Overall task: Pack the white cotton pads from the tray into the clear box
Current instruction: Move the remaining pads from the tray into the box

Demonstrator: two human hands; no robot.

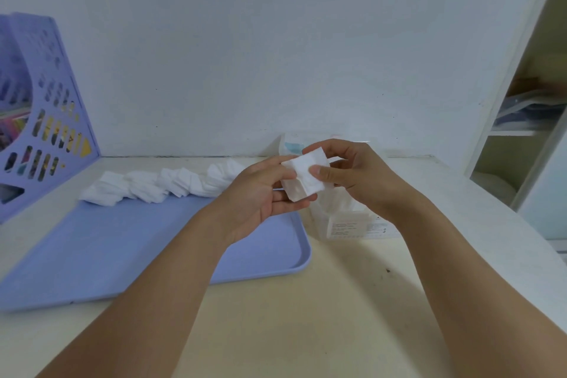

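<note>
Step in hand: a small stack of white cotton pads is up in the air between both hands, over the gap between tray and box. It looks like squaring-up before the drop.
Left hand: palm turned up, fingers cradling the stack from below and the left side; they hold it, though loosely.
Right hand: coming in from the right, thumb on the front face of the stack, fingers curled round the far edge. A clear pinch.
Clear box: sitting on the worktop just right of the tray, right under the hands, pads already showing through its wall; a printed label faces the camera. How full it is, I can't tell from here.
Tray: blue, left of the box, mostly bare near the front.
Pads left over: a long untidy row along the tray's far edge, so plenty still to go.
Progress: somewhere mid-task, by my reckoning.
Next move calls for: edges aligned, then the stack lowered straight down into the box opening without fanning out.
Watch for: loose pads slipping off the stack's side during the handover.
Background: a purple file rack at far left.
</note>
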